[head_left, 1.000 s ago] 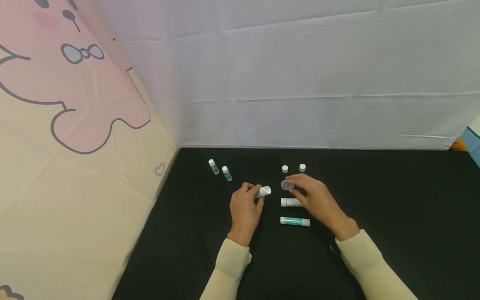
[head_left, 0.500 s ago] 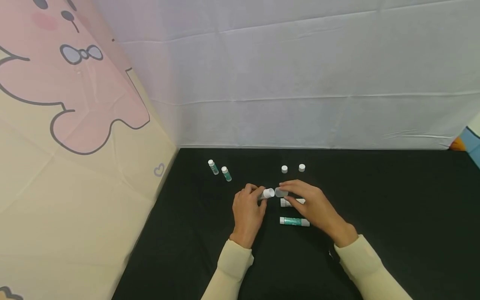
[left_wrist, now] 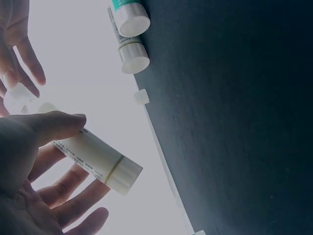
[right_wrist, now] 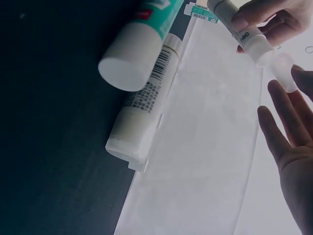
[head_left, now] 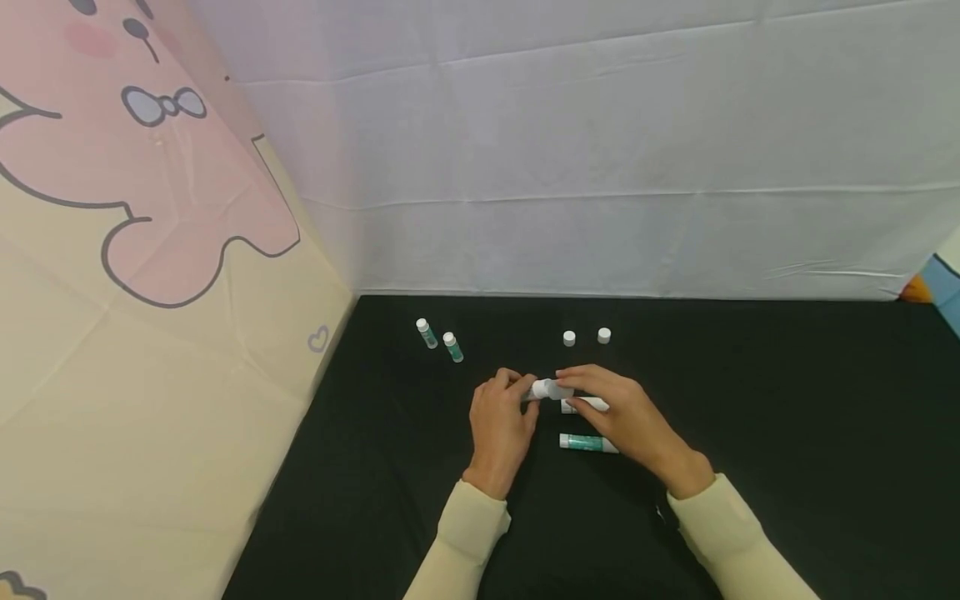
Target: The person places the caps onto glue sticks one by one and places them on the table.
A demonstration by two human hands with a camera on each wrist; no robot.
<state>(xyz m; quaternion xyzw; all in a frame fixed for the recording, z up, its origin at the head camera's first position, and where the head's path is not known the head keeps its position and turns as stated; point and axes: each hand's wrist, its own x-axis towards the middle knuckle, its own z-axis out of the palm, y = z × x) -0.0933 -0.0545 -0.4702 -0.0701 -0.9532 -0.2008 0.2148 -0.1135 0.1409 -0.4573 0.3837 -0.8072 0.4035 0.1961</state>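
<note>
In the head view my left hand (head_left: 498, 429) grips a white glue stick (head_left: 536, 390), its open-end side pointing right. Thumb and fingers lie along the barrel of that glue stick (left_wrist: 93, 156) in the left wrist view. A translucent cap (head_left: 561, 390) is pinched in my right hand (head_left: 637, 421), at the end of the stick. The right wrist view shows the cap (right_wrist: 283, 73) close against the stick's white end; whether it is seated I cannot tell. Below the hands lie a white glue stick (head_left: 581, 406), partly hidden by my right fingers, and a green-labelled glue stick (head_left: 581, 442).
Two small green-labelled sticks (head_left: 427, 333) (head_left: 453, 347) are at the back left of the black table (head_left: 787, 417). Two small white caps (head_left: 569, 338) (head_left: 603, 335) sit behind my hands. A white cloth (head_left: 600, 167) hangs along the back, a printed one (head_left: 187, 375) on the left.
My right hand has brought the translucent cap left and slightly down to the glue stick's end. My left hand has shifted slightly right with the stick. The gap between cap and stick has closed.
</note>
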